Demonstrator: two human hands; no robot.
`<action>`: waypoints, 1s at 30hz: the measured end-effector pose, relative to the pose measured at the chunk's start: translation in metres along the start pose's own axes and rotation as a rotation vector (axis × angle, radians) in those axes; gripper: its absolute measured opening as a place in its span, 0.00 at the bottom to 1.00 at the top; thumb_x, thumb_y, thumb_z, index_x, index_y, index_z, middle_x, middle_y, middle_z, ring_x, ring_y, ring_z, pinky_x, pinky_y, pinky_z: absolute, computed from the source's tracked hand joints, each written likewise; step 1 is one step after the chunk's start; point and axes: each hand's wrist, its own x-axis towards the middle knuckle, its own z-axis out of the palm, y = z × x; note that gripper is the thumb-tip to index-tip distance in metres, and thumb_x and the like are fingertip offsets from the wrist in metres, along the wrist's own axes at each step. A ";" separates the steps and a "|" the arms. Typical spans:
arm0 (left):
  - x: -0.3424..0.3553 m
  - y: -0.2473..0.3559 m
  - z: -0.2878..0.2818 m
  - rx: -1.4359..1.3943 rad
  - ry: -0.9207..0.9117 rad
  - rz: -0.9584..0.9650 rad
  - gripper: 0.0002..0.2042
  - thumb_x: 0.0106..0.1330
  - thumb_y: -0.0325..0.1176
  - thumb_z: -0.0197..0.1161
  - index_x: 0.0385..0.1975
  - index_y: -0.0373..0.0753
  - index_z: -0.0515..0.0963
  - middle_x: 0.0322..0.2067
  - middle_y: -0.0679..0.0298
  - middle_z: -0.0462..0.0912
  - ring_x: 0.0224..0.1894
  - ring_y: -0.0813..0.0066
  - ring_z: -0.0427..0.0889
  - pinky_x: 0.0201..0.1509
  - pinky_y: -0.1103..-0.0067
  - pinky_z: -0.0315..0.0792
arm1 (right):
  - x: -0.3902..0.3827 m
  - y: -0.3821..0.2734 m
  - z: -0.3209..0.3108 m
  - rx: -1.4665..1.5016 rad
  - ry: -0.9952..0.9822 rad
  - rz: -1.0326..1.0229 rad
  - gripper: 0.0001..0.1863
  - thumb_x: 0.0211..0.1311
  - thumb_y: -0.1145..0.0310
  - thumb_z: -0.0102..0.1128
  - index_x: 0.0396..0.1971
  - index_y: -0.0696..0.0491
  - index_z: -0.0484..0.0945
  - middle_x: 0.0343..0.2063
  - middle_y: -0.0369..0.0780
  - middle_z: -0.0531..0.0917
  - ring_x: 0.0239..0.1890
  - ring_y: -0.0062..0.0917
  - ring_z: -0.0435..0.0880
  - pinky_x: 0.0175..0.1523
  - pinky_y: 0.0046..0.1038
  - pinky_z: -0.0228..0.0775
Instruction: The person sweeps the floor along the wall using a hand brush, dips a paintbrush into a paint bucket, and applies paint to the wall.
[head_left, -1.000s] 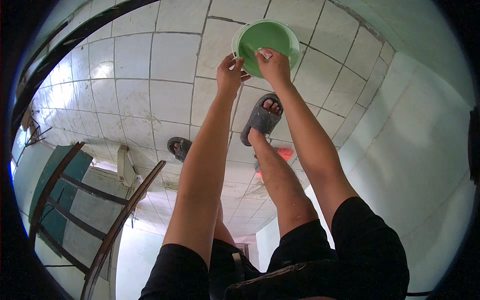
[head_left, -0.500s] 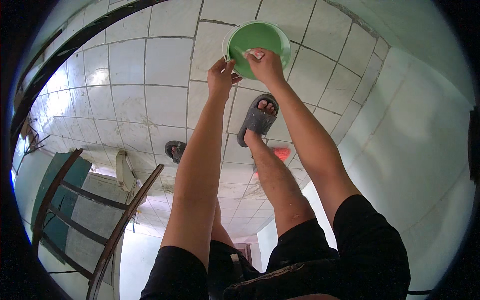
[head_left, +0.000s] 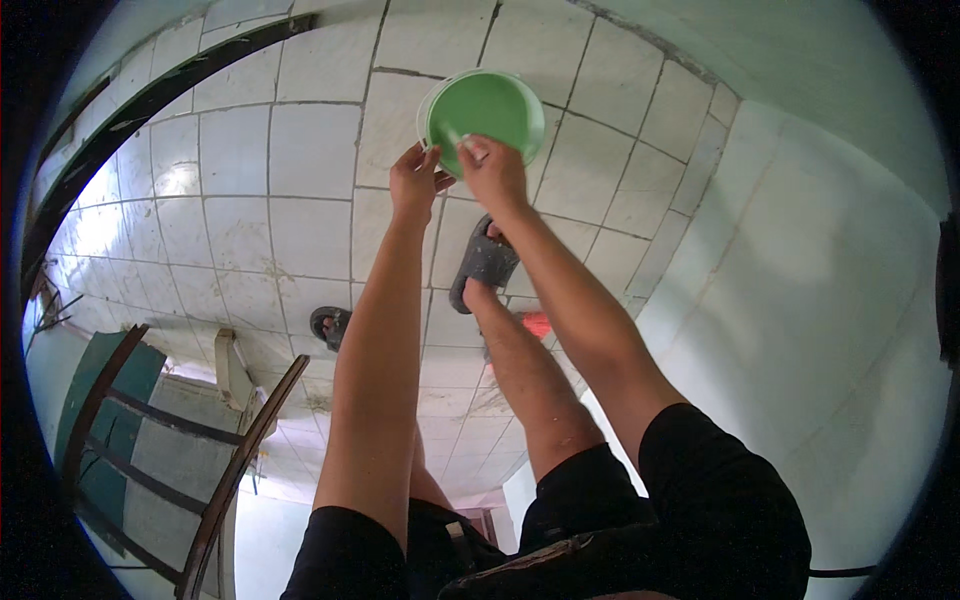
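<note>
A round bucket with a white rim and a bright green inside stands on the tiled floor ahead of me. I cannot tell whether the green is a liquid or the bucket's own colour. My left hand pinches the near left side of its rim, thumb on top and fingers curled below. Over the near part of the opening, my right hand is closed on a small white-and-red packet, crumpled and mostly covered by the fingers; only a pale bit shows.
My feet in dark slippers are on pale tiles. A red bristled thing lies behind my right leg. At the left are a dark wooden rack and a curved dark bar. A pale wall rises at the right.
The whole view has shifted, so the bucket sits lower and further left. My right hand has drawn back toward the bucket's near rim, and less of the packet shows.
</note>
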 end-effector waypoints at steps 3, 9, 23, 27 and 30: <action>-0.004 -0.005 -0.003 0.044 0.015 0.018 0.14 0.63 0.32 0.58 0.44 0.29 0.73 0.32 0.59 0.80 0.27 0.76 0.79 0.33 0.82 0.78 | -0.008 0.001 0.001 0.006 0.070 -0.016 0.11 0.52 0.65 0.58 0.30 0.58 0.79 0.27 0.48 0.81 0.31 0.42 0.81 0.36 0.34 0.73; -0.020 -0.023 -0.038 0.348 0.040 0.053 0.18 0.61 0.38 0.60 0.46 0.33 0.73 0.34 0.63 0.79 0.32 0.77 0.78 0.35 0.81 0.74 | -0.011 0.011 0.001 0.118 0.230 0.171 0.13 0.53 0.64 0.58 0.30 0.61 0.79 0.27 0.48 0.82 0.32 0.39 0.82 0.37 0.33 0.74; -0.172 -0.008 -0.245 0.958 0.089 -0.064 0.15 0.56 0.42 0.53 0.29 0.37 0.80 0.29 0.49 0.81 0.34 0.51 0.79 0.39 0.66 0.72 | -0.027 -0.015 -0.058 1.382 0.355 0.888 0.18 0.59 0.64 0.55 0.47 0.54 0.66 0.38 0.43 0.76 0.33 0.28 0.78 0.33 0.26 0.76; -0.196 -0.008 -0.266 1.040 0.128 0.091 0.14 0.56 0.42 0.54 0.28 0.37 0.80 0.28 0.50 0.81 0.33 0.52 0.80 0.38 0.65 0.72 | -0.036 -0.004 -0.049 1.422 0.319 0.910 0.16 0.61 0.64 0.52 0.47 0.53 0.66 0.39 0.42 0.75 0.33 0.28 0.76 0.35 0.27 0.75; -0.207 -0.020 -0.265 1.197 0.134 0.041 0.16 0.58 0.44 0.54 0.30 0.37 0.80 0.30 0.49 0.81 0.36 0.53 0.80 0.39 0.66 0.73 | -0.057 -0.015 -0.061 1.581 0.437 0.890 0.18 0.61 0.63 0.52 0.48 0.54 0.65 0.40 0.44 0.73 0.33 0.29 0.75 0.33 0.27 0.75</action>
